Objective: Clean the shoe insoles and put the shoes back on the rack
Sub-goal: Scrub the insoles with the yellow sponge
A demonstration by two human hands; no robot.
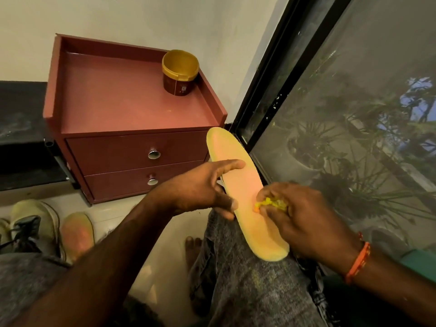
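A long yellow-orange insole lies across my right knee, toe end pointing away towards the window. My left hand grips its left edge, thumb on top and fingers underneath. My right hand is closed on a crumpled yellow cloth and presses it onto the middle of the insole. On the floor at the lower left stand a pale shoe with dark laces and a second insole beside it.
A maroon two-drawer cabinet stands ahead against the wall, with an open gold-rimmed tub on its top. A black-framed glass window runs along the right. A dark low unit sits at the left.
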